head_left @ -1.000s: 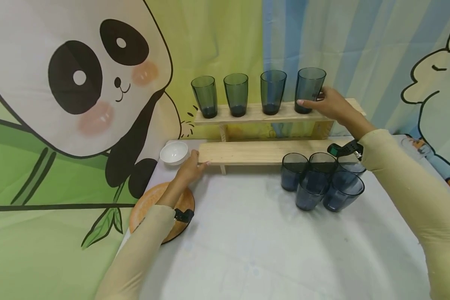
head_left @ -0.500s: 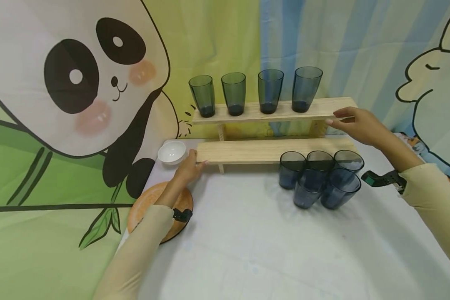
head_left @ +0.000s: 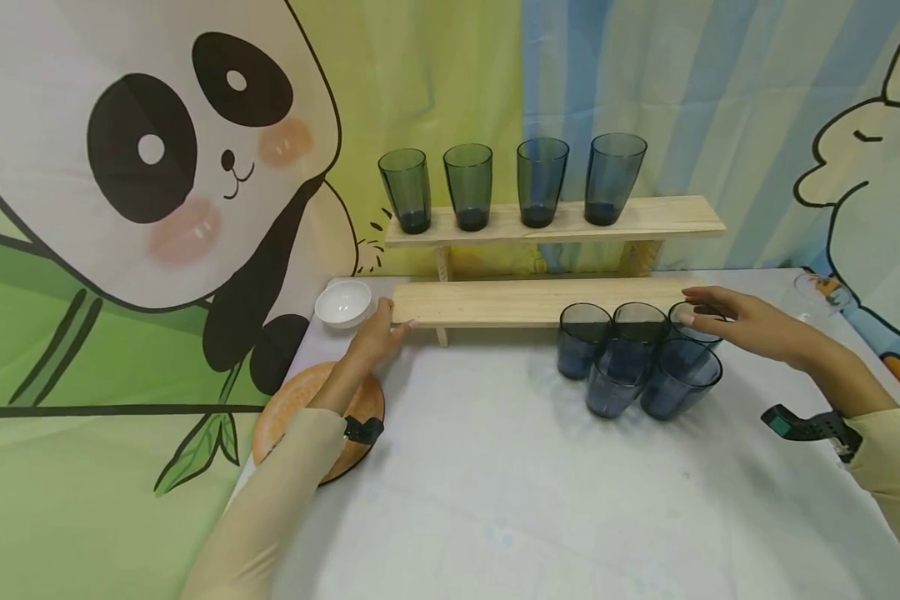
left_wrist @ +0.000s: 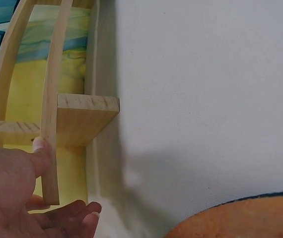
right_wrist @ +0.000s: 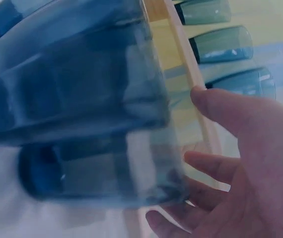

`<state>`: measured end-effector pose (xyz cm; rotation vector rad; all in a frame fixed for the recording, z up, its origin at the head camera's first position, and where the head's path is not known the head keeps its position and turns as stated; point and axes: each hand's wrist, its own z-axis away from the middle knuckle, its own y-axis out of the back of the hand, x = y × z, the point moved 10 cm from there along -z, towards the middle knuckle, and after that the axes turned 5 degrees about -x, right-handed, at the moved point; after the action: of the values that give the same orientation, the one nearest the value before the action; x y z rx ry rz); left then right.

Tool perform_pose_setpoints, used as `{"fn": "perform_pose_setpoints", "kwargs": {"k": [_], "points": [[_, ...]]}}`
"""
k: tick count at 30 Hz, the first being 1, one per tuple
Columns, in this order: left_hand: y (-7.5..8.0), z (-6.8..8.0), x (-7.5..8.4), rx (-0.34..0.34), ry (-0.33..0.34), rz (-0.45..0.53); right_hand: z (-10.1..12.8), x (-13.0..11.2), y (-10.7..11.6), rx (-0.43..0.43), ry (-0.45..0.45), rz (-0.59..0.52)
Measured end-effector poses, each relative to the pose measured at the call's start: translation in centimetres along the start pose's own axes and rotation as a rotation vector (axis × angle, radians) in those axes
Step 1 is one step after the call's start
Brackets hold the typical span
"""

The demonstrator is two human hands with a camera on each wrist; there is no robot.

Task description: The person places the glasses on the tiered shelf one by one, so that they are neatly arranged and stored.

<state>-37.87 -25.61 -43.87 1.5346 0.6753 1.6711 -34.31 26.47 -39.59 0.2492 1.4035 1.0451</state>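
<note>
A two-tier wooden shelf (head_left: pixel 495 302) stands at the back of the table. My left hand (head_left: pixel 375 337) holds the left end of its lower board, thumb on one face and fingers on the other side, as the left wrist view shows. At the right, my right hand (head_left: pixel 765 329) is at the rear right glass (right_wrist: pixel 102 171) of a cluster of blue-grey tumblers. Its thumb and fingers are spread around the rim. Other tumblers of the cluster, such as the front right glass (head_left: pixel 681 382) and front left glass (head_left: pixel 613 387), stand close together before the shelf.
Several matching tumblers, among them the rightmost one (head_left: pixel 615 182), stand in a row on the upper board (head_left: pixel 675 218). A white bowl (head_left: pixel 343 303) sits left of the shelf. An orange round plate (head_left: pixel 288 408) lies under my left forearm. A patterned curtain (head_left: pixel 435 67) hangs behind.
My right hand has let go of the rightmost tumbler on the upper board, drawn back right, and come down to the rear right glass. My left hand stays on the shelf.
</note>
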Motion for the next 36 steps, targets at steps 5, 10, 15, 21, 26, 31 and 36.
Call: {"fn": "perform_pose_setpoints", "kwargs": {"k": [5, 10, 15, 21, 26, 31, 36], "points": [[-0.3, 0.0, 0.1, 0.007, -0.006, 0.007, 0.7, 2.3, -0.6, 0.026, -0.009, -0.057], [-0.8, -0.2, 0.6, 0.002, -0.017, 0.013, 1.5, 2.9, -0.6, 0.056, 0.017, -0.116], [-0.8, -0.3, 0.3, 0.029, 0.000, 0.013, 1.5, 2.8, -0.8, 0.052, 0.015, -0.156], [-1.4, -0.2, 0.2, -0.006, 0.028, 0.003, 2.7, 4.3, -0.9, 0.077, -0.050, -0.124], [-1.2, 0.3, 0.3, -0.009, 0.043, -0.020, 4.4, 5.7, -1.9, 0.110, -0.102, -0.087], [-1.0, 0.8, 0.2, -0.014, 0.043, -0.027, 5.9, 6.3, -2.4, 0.140, -0.124, -0.086], [-0.3, 0.8, 0.1, 0.007, 0.036, -0.026, 5.4, 6.5, -2.9, 0.156, -0.064, -0.179]]}}
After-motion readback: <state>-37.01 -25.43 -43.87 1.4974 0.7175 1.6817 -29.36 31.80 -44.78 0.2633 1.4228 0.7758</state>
